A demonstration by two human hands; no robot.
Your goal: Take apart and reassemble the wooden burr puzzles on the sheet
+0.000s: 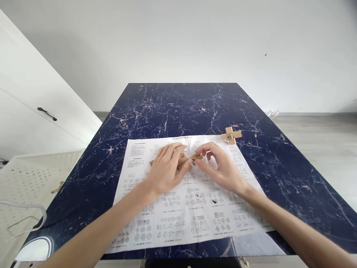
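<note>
A printed instruction sheet with rows of small diagrams lies on the table under both hands. My left hand curves over a wooden puzzle piece with a dark mark on it, its thumb pressed along the near side. Another marked wooden puzzle block is between the thumb and fingers of my right hand, right beside the first piece. Whether the two pieces are joined cannot be made out. Part of the wood under my left hand is hidden, with one end showing at its left.
A cross-shaped cluster of wooden puzzle pieces sits on the sheet's far right corner. The dark blue marbled table reaches back toward a white wall. At left stand a white perforated basket with a cable and a white cabinet.
</note>
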